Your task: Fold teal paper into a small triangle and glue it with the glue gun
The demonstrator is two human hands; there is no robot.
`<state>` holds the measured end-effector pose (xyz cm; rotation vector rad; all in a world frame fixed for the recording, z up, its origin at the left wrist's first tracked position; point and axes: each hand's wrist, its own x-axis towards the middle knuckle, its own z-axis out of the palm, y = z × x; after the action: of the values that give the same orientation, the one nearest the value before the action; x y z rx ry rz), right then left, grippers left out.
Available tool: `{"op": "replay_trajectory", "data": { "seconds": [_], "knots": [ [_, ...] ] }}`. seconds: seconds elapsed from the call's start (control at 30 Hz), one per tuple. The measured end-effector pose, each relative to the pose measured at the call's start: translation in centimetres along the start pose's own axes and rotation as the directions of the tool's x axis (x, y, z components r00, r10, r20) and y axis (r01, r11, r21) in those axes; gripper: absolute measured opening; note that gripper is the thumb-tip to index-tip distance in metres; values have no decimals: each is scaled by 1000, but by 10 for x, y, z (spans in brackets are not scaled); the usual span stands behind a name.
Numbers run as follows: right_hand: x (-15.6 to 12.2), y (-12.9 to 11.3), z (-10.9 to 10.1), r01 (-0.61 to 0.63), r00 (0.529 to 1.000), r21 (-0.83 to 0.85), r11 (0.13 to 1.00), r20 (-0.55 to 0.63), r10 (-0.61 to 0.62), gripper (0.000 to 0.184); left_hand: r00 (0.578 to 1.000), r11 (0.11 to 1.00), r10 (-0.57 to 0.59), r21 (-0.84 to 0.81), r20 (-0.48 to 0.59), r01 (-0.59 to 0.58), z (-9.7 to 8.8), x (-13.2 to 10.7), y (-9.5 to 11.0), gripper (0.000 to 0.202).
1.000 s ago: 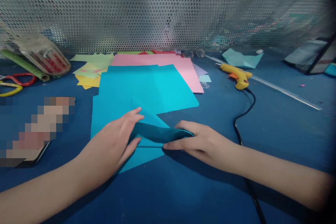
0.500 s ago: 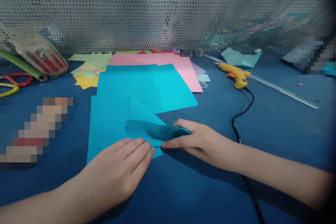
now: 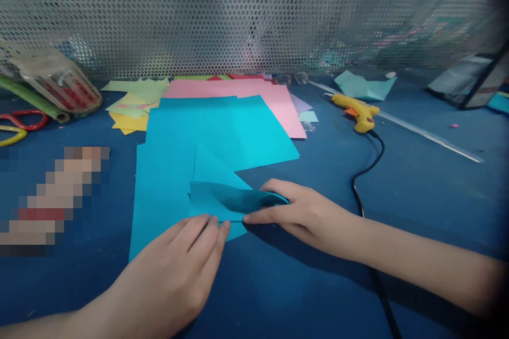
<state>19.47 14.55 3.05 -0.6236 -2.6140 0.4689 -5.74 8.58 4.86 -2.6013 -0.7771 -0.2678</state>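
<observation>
Two hands, both mine, at one folded blue sheet [image 3: 214, 198], which lies partly over the larger blue sheets [image 3: 199, 127]; right hand [image 3: 294, 206]: thumb near, fingers far, closed on the bowed right end; left hand [image 3: 186, 259]: fingers bunched, tips at the sheet's near edge, gripping or only pressing, I cannot tell; for a clean crease, in my judgement: layers level, right end held without tugging, pressure even along the near edge; one yellow glue gun [image 3: 360, 111], well apart.

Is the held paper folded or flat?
Partly folded: the blue paper has a raised flap curving into the right hand.
</observation>
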Motion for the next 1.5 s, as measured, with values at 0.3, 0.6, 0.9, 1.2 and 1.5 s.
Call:
{"op": "replay_trajectory", "data": {
  "seconds": [0.3, 0.6, 0.9, 1.2, 1.5],
  "knots": [
    [-2, 2, 2, 9, 1000, -26, 1000, -10, -10, 37, 999, 1000, -4, -1, 40, 4, 1, -1, 5, 54],
    [-1, 5, 2, -126, 992, 76, 989, -8, 127, 32, 997, 999, 9, -31, 74, -7, 5, -4, 5, 47],
    [-1, 7, 5, -155, 984, 146, 977, -60, 165, 25, 993, 1000, 28, -15, 113, -26, 4, -4, 2, 40],
    [-5, -4, 10, -162, 983, -138, 977, -113, 147, 31, 998, 1000, 6, -9, 58, -5, 4, -6, 9, 48],
    [-3, -4, 9, 1, 1000, -284, 959, 6, 1, 43, 998, 998, -54, 23, -27, 55, 7, -18, 23, 37]
  ]
}}
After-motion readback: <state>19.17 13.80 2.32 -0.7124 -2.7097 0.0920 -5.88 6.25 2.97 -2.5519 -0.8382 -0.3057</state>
